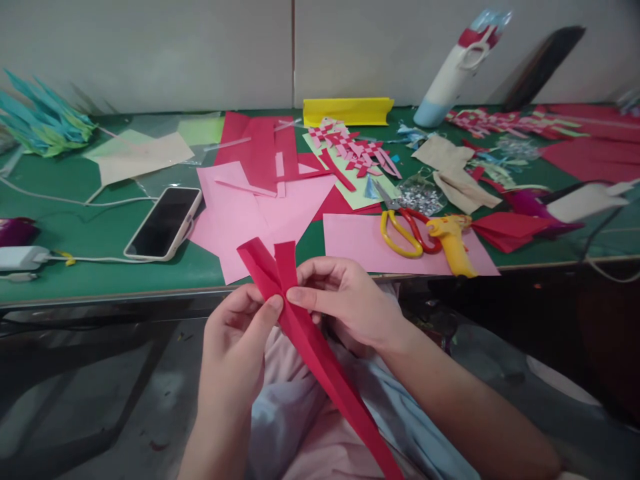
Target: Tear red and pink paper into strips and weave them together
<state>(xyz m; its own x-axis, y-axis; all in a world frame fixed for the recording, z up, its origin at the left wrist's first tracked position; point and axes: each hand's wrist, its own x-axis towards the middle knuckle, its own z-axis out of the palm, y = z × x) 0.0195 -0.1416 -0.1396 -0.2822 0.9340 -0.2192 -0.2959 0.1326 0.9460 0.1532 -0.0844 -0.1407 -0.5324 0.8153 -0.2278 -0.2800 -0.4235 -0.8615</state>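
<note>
A long folded red paper strip [327, 367] runs from above my lap up towards the table's front edge, its upper end parted into two flaps. My left hand [240, 330] pinches it at the left side with thumb and fingers. On the other side my right hand [345, 297] grips the same strip, its thumb pressed where the two flaps meet. Beyond the hands lie pink paper sheets [300, 210] and a red sheet [257, 150] with narrow pink strips on top.
On the green table [95, 267] lie a phone [164, 223], scissors [403, 232], a yellow glue gun [455, 245], woven pink-and-red paper pieces [350, 147] and a yellow folded sheet [349, 112]. A white-and-blue bottle [447, 80] stands near the wall. A white cable [90, 259] crosses the left side.
</note>
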